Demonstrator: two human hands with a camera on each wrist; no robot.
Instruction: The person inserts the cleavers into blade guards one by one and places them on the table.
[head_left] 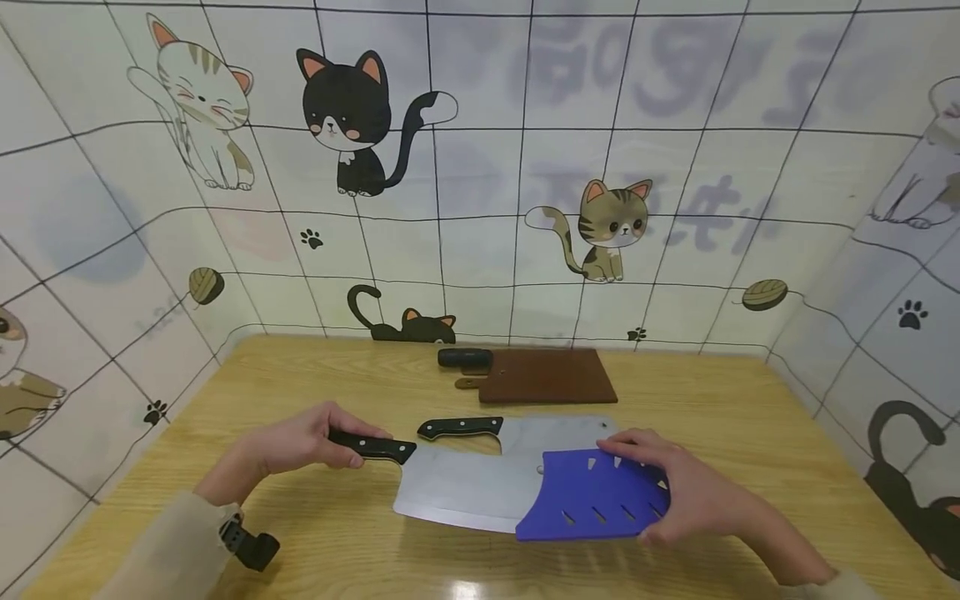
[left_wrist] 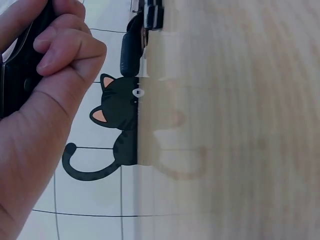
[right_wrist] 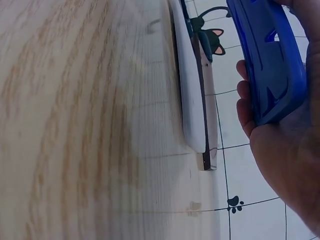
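Observation:
In the head view, my left hand (head_left: 307,442) grips the black riveted handle (head_left: 375,446) of a cleaver. Its broad steel blade (head_left: 465,490) points right, above the wooden table. A blue slotted blade cover (head_left: 585,500) hides the front part of that blade. My right hand (head_left: 690,492) holds this cover at its right end, thumb at the lower edge and fingers over the top. From the right wrist view, the fingers curl round the blue cover (right_wrist: 272,60). Behind the blade lies a second cleaver (head_left: 555,429), black handle to the left, partly hidden.
A brown cutting board (head_left: 551,375) with a small handle lies at the table's back edge. Next to it is a black rounded handle (head_left: 465,358), whose other end is unclear. A cat-printed curtain (head_left: 480,183) walls the table (head_left: 330,533) at the back and sides.

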